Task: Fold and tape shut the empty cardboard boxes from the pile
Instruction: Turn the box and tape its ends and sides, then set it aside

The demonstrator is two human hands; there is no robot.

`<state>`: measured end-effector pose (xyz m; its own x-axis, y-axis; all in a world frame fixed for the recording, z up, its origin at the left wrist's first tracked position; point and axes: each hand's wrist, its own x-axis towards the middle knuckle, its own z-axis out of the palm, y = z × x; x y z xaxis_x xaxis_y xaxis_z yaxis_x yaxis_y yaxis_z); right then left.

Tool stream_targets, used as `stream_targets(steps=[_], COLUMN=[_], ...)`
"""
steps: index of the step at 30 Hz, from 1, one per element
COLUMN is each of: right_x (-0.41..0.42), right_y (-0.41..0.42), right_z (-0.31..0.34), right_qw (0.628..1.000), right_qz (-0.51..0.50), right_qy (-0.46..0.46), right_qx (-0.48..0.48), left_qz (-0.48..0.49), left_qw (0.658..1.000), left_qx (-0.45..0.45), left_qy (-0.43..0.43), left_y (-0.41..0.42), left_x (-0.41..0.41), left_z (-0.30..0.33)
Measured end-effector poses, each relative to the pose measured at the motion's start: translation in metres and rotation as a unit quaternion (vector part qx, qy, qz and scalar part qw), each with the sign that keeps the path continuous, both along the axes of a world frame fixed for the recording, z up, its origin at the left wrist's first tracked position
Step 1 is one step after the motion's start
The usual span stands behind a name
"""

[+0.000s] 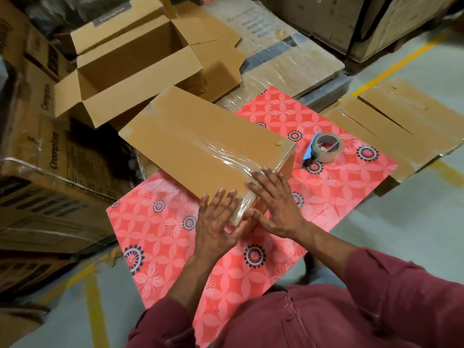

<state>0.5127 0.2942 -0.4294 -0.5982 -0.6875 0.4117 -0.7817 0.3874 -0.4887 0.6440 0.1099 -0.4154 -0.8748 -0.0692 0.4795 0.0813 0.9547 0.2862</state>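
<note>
The taped box [200, 146] lies on the red-clothed desk [339, 187]; both hands, left hand [216, 222] and right hand [278, 204], press its near corner with flat, spread fingers. Empty, it looks light and stiff; grip the ends

— What is the person wearing?

— A dark maroon shirt [339, 320] with long sleeves. The left sleeve [160, 325] and the right sleeve [391, 280] are both pushed back, so the forearms are bare.

— Any fastenings on it?

— A buttoned strip runs down the front, with one maroon button [289, 316] showing. The cloth is plain, with folds and a stitched seam.

— And the hands?

— The left hand [216, 222] and the right hand [278, 204] are bare. The fingers [256, 188] carry no rings that I can make out.
</note>
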Motion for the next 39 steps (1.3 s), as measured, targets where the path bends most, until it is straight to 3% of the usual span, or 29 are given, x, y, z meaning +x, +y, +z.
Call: stream_targets(steps=[12,16,20,22,25,29,34,37,39], right_x=[0.001,0.0,0.001,-0.007,-0.037,-0.106,-0.182,-0.209,-0.213], right_y=[0.003,0.005,0.007,0.007,-0.003,-0.039,-0.096,-0.119,-0.124], right_z=[0.002,0.005,0.015,0.028,0.05,0.068,0.086,0.097,0.099], right_qw=[1.0,0.999,0.996,0.996,0.997,0.999,0.989,0.954,0.941], right_qz=[0.006,0.018,-0.001,-0.02,-0.016,0.001,0.002,-0.004,0.015], right_qy=[0.017,0.011,0.011,0.027,0.058,0.036,-0.107,-0.268,-0.298], right_qx=[0.003,0.026,0.084,0.085,0.045,0.01,0.104,0.137,0.158], left_qz=[-0.019,-0.009,0.049,0.125,0.249,0.36,0.462,0.482,0.496], left_qw=[0.999,0.999,0.984,0.957,0.884,0.807,0.723,0.678,0.657], left_qx=[-0.033,0.037,0.173,0.258,0.383,0.457,0.513,0.555,0.568], left_qy=[-0.006,-0.003,0.004,0.053,0.097,0.101,0.025,0.003,-0.006], left_y=[-0.004,0.003,0.013,0.015,0.008,-0.021,-0.05,-0.062,-0.067], left_x=[0.002,0.005,0.001,-0.008,-0.027,-0.059,-0.09,-0.109,-0.123], left_z=[-0.006,0.004,0.013,0.024,0.05,0.066,0.064,0.065,0.068])
